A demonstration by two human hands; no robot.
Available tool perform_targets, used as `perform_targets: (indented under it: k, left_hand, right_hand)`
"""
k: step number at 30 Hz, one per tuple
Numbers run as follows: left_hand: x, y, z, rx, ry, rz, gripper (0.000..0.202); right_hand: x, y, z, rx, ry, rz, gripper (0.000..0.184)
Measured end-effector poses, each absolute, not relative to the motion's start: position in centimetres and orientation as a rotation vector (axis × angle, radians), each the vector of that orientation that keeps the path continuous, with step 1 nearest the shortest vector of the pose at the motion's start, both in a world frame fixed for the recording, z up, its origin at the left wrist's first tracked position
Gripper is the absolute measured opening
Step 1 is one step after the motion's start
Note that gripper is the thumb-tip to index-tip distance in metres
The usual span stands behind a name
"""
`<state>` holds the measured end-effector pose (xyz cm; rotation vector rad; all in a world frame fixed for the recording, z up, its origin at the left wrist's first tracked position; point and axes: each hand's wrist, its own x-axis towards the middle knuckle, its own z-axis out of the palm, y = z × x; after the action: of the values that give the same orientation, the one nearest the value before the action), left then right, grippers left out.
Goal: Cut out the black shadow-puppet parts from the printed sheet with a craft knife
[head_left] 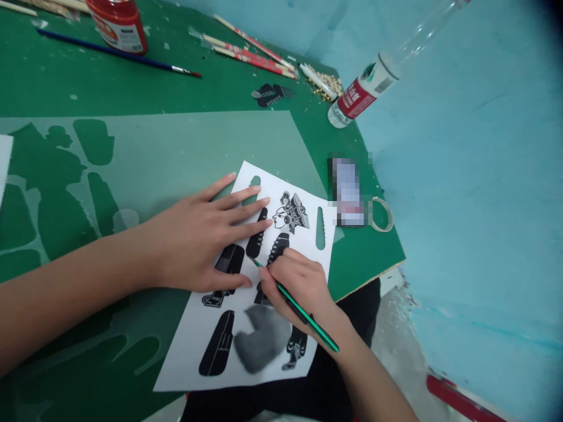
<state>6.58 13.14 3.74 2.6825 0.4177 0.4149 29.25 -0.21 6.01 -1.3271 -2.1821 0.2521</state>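
A white printed sheet (303,193) with black figure parts and cut-out holes lies on the green table (57,88) near its front right corner. My left hand (206,234) lies flat on the sheet with fingers spread, pressing it down. My right hand (299,284) is closed round a thin green tool (308,316) like a pen or craft knife. Its tip touches the sheet beside a black shape, just below my left fingers.
A translucent stencil sheet (176,146) with cut shapes lies under the paper. At the back are a red paint jar (118,23), a blue brush (109,51), chopsticks (250,53) and a clear bottle (369,82). A tape ring (382,214) sits near the table's right edge.
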Motion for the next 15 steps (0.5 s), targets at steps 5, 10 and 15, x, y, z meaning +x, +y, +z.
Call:
perform_targets:
  k: [5, 10, 15]
  left_hand:
    - [6.66, 13.14, 4.09, 2.658, 0.426, 0.375, 0.084]
    - [6.61, 13.23, 4.1, 2.677, 0.427, 0.379, 0.085]
    - [6.62, 13.44, 4.03, 2.7, 0.395, 0.319, 0.087]
  right_hand:
    - [29.31, -0.22, 5.87, -1.313, -2.18, 0.253, 0.039]
    - [29.6, -0.12, 6.07, -1.309, -2.211, 0.253, 0.039]
    - [30.17, 0.3, 6.43, -1.27, -2.293, 0.236, 0.039]
